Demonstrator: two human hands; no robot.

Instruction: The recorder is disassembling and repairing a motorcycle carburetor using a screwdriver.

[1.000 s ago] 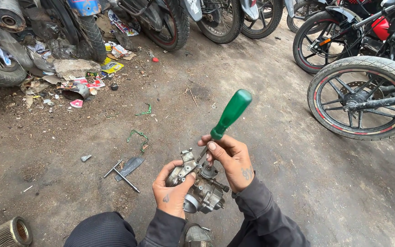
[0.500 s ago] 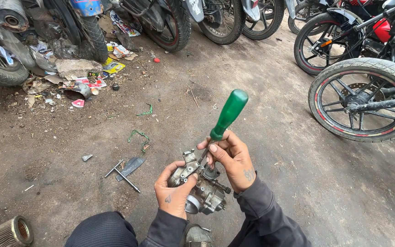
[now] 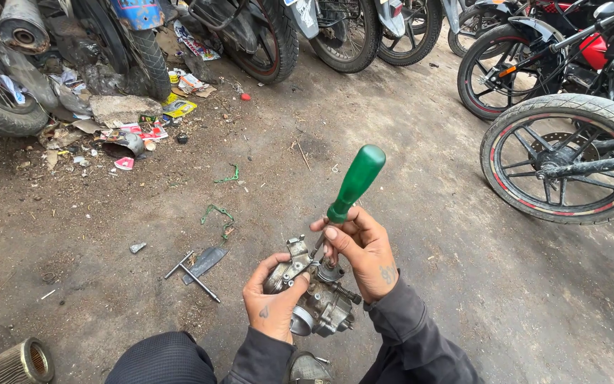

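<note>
Left hand [image 3: 273, 302] clenched round the carburetor [image 3: 314, 299], holding it low over the dirt ground [image 3: 421, 171], just ahead of my knee [image 3: 161, 359]. Right hand [image 3: 360, 245] grasps the screwdriver [image 3: 346, 192] low, at the base of its green handle; the shaft runs down into the carburetor's top.

Against the frames from a second back, little differs: the handle leans the same way, up and right, and both hands sit as before. I judge the tip seated and the work in a slow turning or prying stage. A T-wrench [image 3: 192, 274] lies on the ground to the left, untouched; a wheel [image 3: 570, 160] stands well apart on the right.
</note>
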